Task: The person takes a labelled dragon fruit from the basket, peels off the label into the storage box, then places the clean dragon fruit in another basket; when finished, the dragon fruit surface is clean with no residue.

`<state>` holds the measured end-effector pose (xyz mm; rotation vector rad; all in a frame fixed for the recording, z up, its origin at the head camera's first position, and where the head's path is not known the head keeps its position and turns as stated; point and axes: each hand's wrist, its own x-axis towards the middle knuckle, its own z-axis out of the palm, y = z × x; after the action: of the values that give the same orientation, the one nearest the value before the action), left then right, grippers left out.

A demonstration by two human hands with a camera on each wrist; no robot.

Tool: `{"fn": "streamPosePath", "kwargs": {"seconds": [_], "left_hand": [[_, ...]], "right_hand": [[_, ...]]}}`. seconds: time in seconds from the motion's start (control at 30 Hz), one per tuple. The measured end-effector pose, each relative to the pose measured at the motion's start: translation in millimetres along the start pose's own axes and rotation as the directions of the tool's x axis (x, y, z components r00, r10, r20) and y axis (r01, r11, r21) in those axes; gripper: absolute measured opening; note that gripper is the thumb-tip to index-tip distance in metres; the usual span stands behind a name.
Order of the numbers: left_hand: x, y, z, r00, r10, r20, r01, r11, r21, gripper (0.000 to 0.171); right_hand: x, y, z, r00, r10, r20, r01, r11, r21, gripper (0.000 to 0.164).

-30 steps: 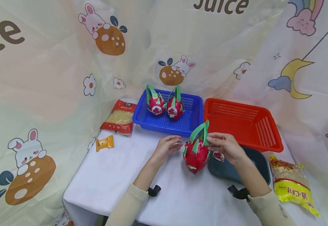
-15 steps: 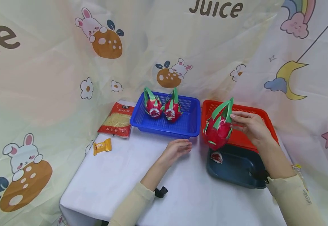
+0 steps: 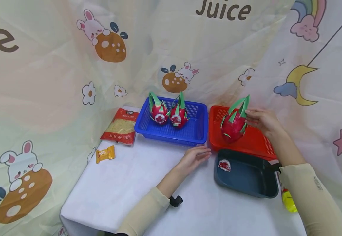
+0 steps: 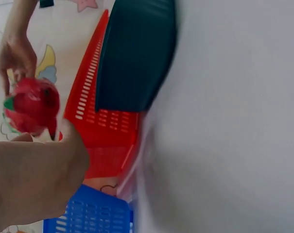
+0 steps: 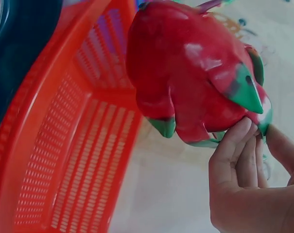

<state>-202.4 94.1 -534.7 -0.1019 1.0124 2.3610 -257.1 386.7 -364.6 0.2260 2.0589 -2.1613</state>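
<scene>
A red dragon fruit (image 3: 233, 126) with long green leaves is held over the red basket (image 3: 255, 147). My right hand (image 3: 263, 123) pinches it at its green leaves with thumb and fingers. In the right wrist view, the dragon fruit (image 5: 195, 73) overlaps the basket's slotted wall and the fingertips (image 5: 241, 128) are right at the leaf bases. My left hand (image 3: 194, 159) hovers in front of the two baskets, fingers loosely extended, holding nothing. Two more dragon fruits (image 3: 159, 114) stand side by side in the blue basket (image 3: 197, 131), each with a round label.
In front of the red basket lies a dark teal tray (image 3: 247, 178) with a round dragon-fruit sticker (image 3: 224, 165). A red food bag (image 3: 120, 127) and a small orange-yellow packet (image 3: 105, 154) lie at left. My right sleeve partly hides a yellow bag (image 3: 289, 200).
My right hand has carried the dragon fruit rightward and back, from in front of the blue basket to over the red one. The left hand has drifted right, apart from the fruit.
</scene>
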Motion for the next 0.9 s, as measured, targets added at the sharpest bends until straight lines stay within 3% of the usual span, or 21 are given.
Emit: {"fn": "streamPosePath", "kwargs": {"seconds": [0.17, 0.4, 0.57, 0.7, 0.9], "left_hand": [[2.9, -2.5, 8.3, 1.0, -0.004, 0.002, 0.004, 1.0, -0.025, 0.048], [9.5, -0.4, 13.6, 0.999, 0.007, -0.033, -0.01, 0.997, -0.08, 0.046], [14.1, -2.9, 16.7, 1.0, -0.006, -0.028, 0.003, 0.994, -0.106, 0.046], [17.0, -6.4, 18.5, 0.999, -0.03, -0.017, 0.027, 0.989, -0.148, 0.051], [21.0, -8.4, 17.6, 1.0, -0.027, 0.01, 0.029, 0.981, -0.19, 0.058]], "right_hand": [[19.3, 3.5, -6.2, 1.0, 0.011, -0.024, -0.013, 0.998, -0.066, 0.016], [43.0, 5.2, -5.1, 0.998, 0.053, 0.032, -0.051, 0.998, -0.049, 0.014], [54.2, 7.0, -4.9, 0.997, 0.075, -0.009, -0.075, 0.995, -0.062, 0.012], [65.6, 12.3, -6.3, 0.994, 0.107, -0.026, -0.11, 0.989, -0.101, 0.031], [86.0, 25.0, -6.1, 0.994, 0.114, -0.005, -0.109, 0.944, -0.31, 0.062]]}}
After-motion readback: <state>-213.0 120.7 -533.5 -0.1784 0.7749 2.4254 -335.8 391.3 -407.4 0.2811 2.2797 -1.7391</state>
